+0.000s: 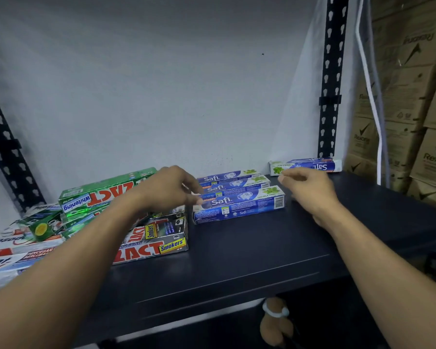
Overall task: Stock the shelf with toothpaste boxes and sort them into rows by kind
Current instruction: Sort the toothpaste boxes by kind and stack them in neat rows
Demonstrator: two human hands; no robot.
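On the dark shelf [237, 258], a row of three blue Safi boxes [239, 206] lies in the middle. One more Safi box [305, 166] rests against the back wall at the right. Green Zact Whitening boxes [98, 195] are stacked at the left, with silver Zact Smokers boxes [159, 240] in front of them. White and red Pepsodent boxes [8, 250] lie at the far left. My left hand [171, 188] hovers at the left end of the Safi row, fingers loosely curled, holding nothing. My right hand [310, 191] hangs just right of the row, fingers relaxed and empty.
Black perforated uprights [331, 79] frame the shelf against a white wall. Brown Rexona cartons [418, 137] are stacked to the right, behind a white cable [370, 96]. A small brown plush figure [275, 321] shows below the shelf's front edge.
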